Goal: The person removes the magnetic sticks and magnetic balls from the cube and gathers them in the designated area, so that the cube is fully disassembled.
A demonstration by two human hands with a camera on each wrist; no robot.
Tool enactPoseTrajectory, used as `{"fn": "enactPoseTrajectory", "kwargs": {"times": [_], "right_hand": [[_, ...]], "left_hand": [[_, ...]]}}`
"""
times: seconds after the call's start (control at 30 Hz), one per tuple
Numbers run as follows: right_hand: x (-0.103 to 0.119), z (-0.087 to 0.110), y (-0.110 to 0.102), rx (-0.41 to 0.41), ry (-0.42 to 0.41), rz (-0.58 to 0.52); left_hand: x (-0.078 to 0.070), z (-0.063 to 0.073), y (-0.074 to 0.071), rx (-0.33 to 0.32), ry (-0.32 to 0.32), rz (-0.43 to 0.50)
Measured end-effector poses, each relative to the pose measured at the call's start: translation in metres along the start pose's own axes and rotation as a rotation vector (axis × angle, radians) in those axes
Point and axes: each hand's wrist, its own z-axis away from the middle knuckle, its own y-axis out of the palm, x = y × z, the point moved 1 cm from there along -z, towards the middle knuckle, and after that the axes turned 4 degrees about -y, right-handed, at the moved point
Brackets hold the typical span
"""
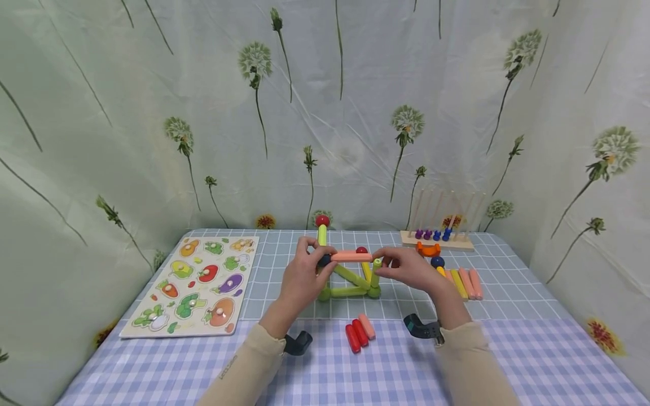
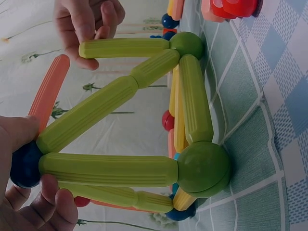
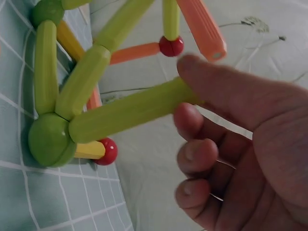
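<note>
Stick-and-ball frame stood at the middle of the grid-patterned cloth. The left hand was clamped, thumb and fingers, round its navy ball, from which a pink rod reached rightward, its far end free. The right hand pinched the top of a green rod rising from a green ball. Nearer the person lay 2 red rods.

From the head I look forward and down over the table. Both wrist views sit close, turned sideways, sharing the green rod frame.
</note>
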Motion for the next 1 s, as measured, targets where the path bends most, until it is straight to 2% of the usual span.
{"fn": "enactPoseTrajectory", "kwargs": {"times": [0.17,0.33,0.5,0.67,0.83,1.0], "right_hand": [[0.003,-0.003,0.002,-0.045,0.019,0.035],[0.002,-0.002,0.001,-0.055,0.023,0.029],[-0.003,-0.002,-0.001,-0.052,0.047,0.0],[-0.012,0.0,-0.002,-0.068,0.092,0.04],[-0.023,0.001,0.0,-0.088,0.197,0.072],[-0.038,0.0,0.003,-0.067,0.321,0.095]], "left_hand": [[0.0,0.0,0.001,-0.001,0.0,0.004],[-0.001,-0.001,0.001,0.008,-0.004,-0.005],[-0.002,-0.001,0.0,0.009,-0.002,-0.004],[-0.002,0.0,0.0,0.004,0.0,0.001],[-0.002,0.001,-0.001,0.002,-0.007,0.009],[-0.001,0.001,-0.001,-0.001,-0.005,0.012]]}}
